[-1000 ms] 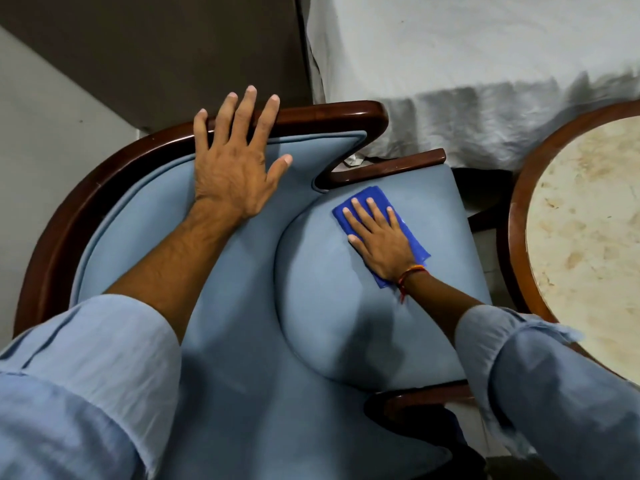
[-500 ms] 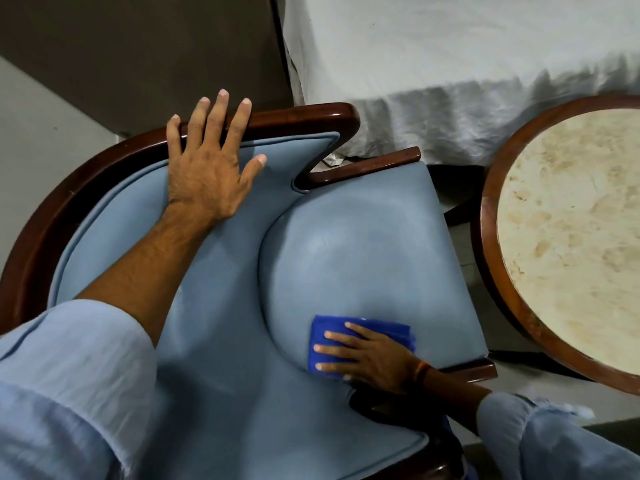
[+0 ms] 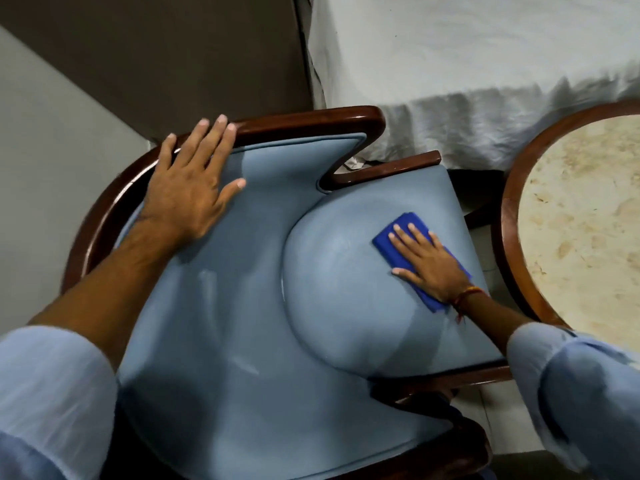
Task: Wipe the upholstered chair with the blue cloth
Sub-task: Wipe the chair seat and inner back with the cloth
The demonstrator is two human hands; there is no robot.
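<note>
The upholstered chair (image 3: 242, 323) has pale blue padding and a dark wooden frame, seen from above. A folded blue cloth (image 3: 398, 237) lies flat on the right side of the seat cushion. My right hand (image 3: 427, 263) presses down on the cloth with fingers spread, covering most of it. My left hand (image 3: 192, 192) rests flat with spread fingers on the padded backrest, fingertips reaching the wooden top rail.
A round table (image 3: 581, 216) with a wooden rim and mottled stone top stands close to the chair's right side. A bed with a white sheet (image 3: 467, 71) lies beyond the chair. Grey wall and dark panel are at the left.
My right hand has slid the cloth from the near edge of the seat up toward its far right part. The left hand stayed on the backrest.
</note>
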